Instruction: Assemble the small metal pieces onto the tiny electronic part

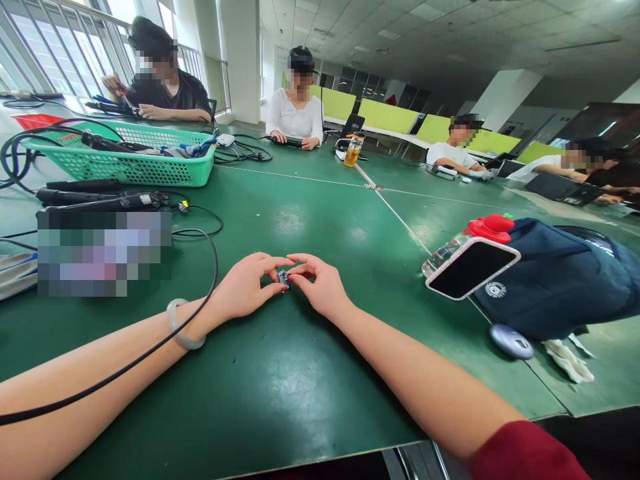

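Note:
Between the fingertips of both hands is a small grey metallic part (283,277), too small to name its kind. My left hand (249,283), with a pale bangle (184,325) on the wrist, pinches it from the left. From the other side, the fingers and thumb of my right hand (320,283) close on it too. The fingers cover much of the part. Both hands are low over the green table (295,373), near its middle. A black cable (213,267) crosses in front of my left forearm.
A green basket (135,175) with cables and tools stands at left, black hair-iron-like tools (105,199) before it. Rightward are a phone (473,268), a bottle with a red lid (493,228), a dark blue bag (550,280) and an oval purple case (511,341). Several people sit farther back.

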### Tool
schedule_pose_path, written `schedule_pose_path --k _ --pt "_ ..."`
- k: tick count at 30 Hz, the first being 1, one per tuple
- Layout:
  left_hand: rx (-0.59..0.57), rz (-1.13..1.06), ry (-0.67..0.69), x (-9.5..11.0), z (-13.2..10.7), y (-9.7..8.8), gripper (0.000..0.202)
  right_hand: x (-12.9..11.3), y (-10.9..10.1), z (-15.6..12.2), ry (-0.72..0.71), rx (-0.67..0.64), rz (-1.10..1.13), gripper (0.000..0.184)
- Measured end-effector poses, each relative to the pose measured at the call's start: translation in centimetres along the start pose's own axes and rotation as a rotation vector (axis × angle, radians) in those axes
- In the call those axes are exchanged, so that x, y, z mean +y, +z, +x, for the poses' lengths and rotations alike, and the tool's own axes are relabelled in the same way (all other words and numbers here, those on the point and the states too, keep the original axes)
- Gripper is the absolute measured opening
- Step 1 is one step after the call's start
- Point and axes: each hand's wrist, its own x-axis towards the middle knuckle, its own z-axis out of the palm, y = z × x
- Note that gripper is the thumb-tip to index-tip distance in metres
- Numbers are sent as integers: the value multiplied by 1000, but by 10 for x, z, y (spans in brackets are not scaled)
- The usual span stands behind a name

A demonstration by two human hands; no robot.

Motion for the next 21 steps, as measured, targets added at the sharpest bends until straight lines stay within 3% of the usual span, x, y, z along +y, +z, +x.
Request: schedule_pose_path --k 14,21 --pt "-32 52 79 2 -3 -2 38 -5 3 -5 -166 -64 -180 41" --pt "-24 52 22 0 -2 -3 34 -1 -4 -1 -89 -87 -334 46"
